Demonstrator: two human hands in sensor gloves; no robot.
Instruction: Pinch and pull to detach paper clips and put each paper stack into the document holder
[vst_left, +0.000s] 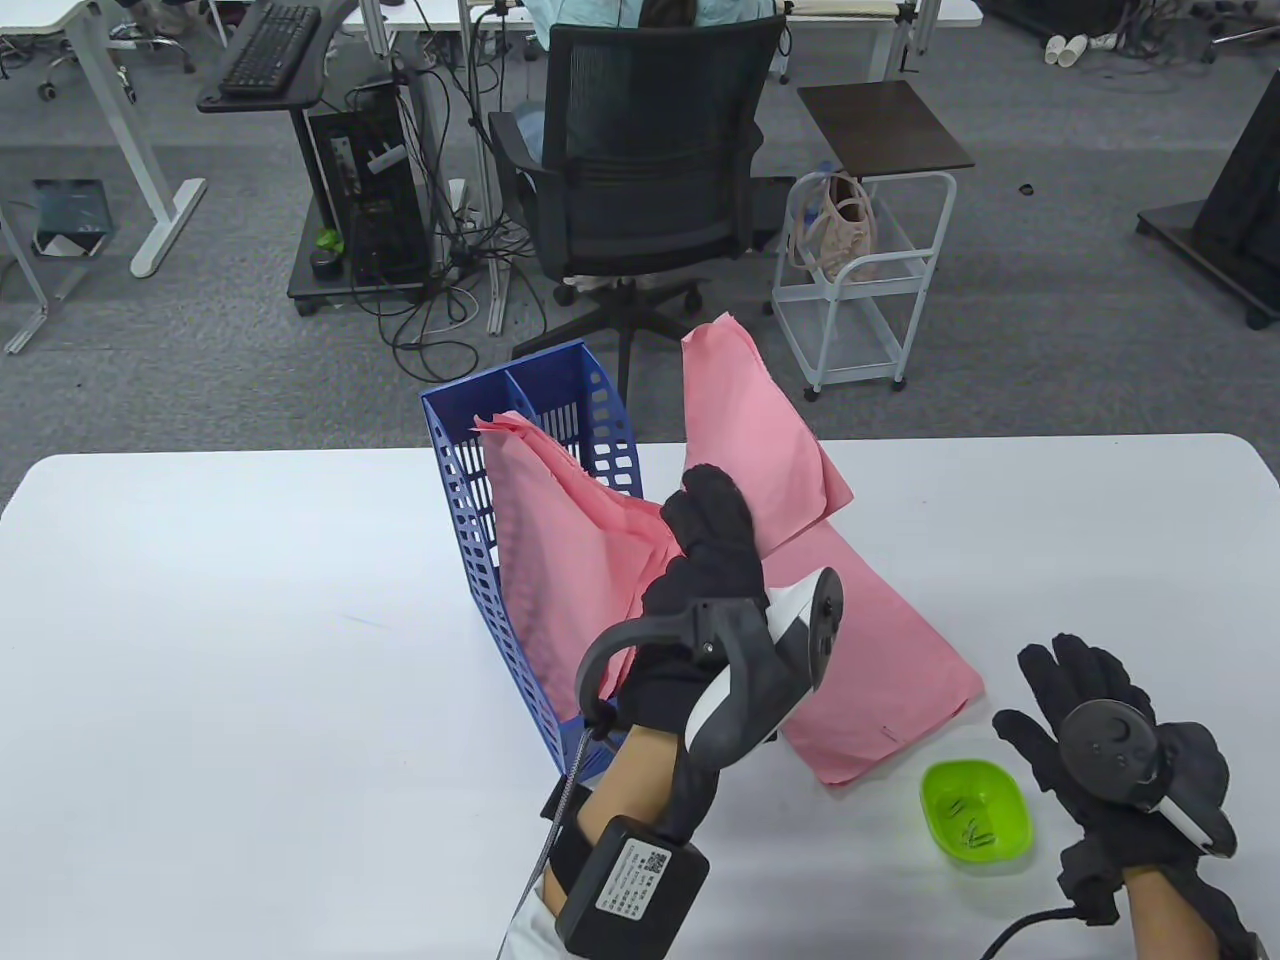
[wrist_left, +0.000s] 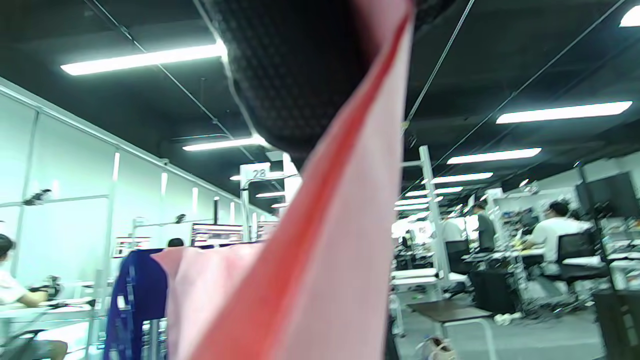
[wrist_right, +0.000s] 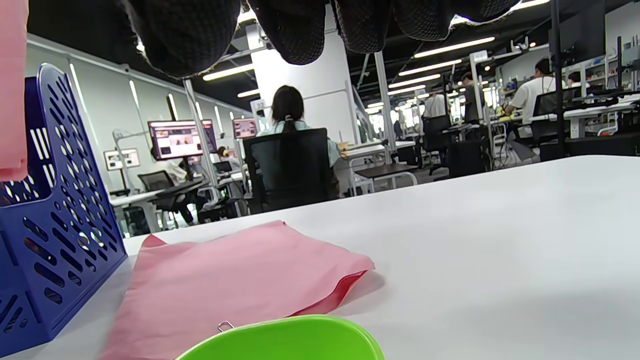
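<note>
My left hand grips a pink paper stack and holds it up in the air, just right of the blue document holder. Other pink sheets stand inside the holder. In the left wrist view a gloved finger presses on the raised stack. A second pink stack lies flat on the table, with a paper clip at its near edge. My right hand rests open on the table, holding nothing, right of a green bowl with paper clips in it.
The white table runs wide to the left of the holder. Beyond its far edge stand an office chair with a person seated, and a white cart. The right wrist view shows the holder, the flat stack and the bowl's rim.
</note>
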